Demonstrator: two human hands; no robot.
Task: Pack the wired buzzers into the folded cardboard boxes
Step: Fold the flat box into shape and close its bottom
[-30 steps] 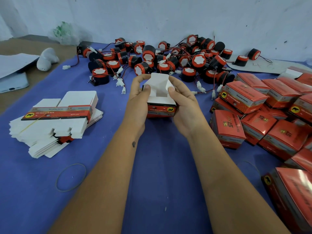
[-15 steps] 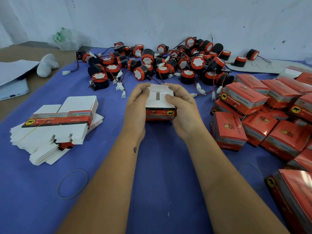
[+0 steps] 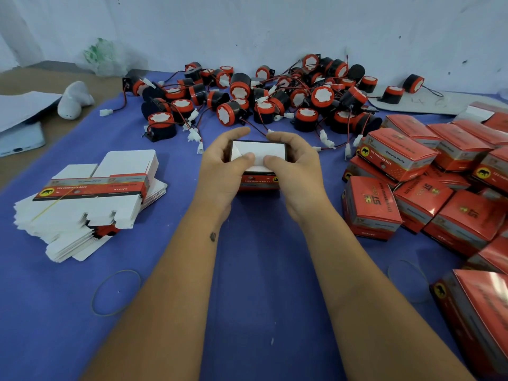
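Left hand (image 3: 220,171) and right hand (image 3: 295,171) grip red box (image 3: 258,184), thumbs pressing white flaps (image 3: 257,152) flat

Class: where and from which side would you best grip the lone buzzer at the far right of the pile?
Grip the lone buzzer across its round black body, coming from above. It lies on its side, apart from the pile, and its wire trails right.
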